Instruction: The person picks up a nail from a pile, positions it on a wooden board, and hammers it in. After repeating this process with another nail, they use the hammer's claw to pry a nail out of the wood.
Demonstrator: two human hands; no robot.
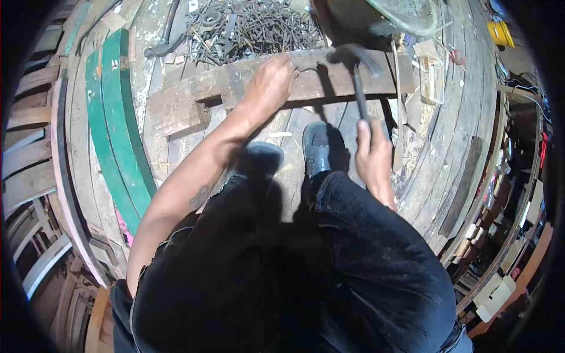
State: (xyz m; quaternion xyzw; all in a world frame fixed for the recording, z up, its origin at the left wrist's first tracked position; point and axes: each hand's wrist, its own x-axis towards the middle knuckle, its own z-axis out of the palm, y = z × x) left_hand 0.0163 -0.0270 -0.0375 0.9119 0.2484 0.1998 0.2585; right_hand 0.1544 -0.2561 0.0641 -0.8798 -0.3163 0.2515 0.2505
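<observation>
Green boards [120, 112] lie left of the wooden beam [309, 88]; just beyond it sits a heap of nails [247, 32]. At the beam's far edge, the left hand [271, 82] has its fingers pinched narrow, though I can't tell on what. Rightward, the hammer [360, 94] has its head over the beam, its handle wrapped by the right hand [375, 156] nearer me. Looks like hammering; a blow calls for careful aim, clear of those fingers.

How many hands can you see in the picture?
2. The left hand is at the wooden beam, its fingers curled, and the right hand grips the hammer by its handle. I see no sign of other hands.
</observation>
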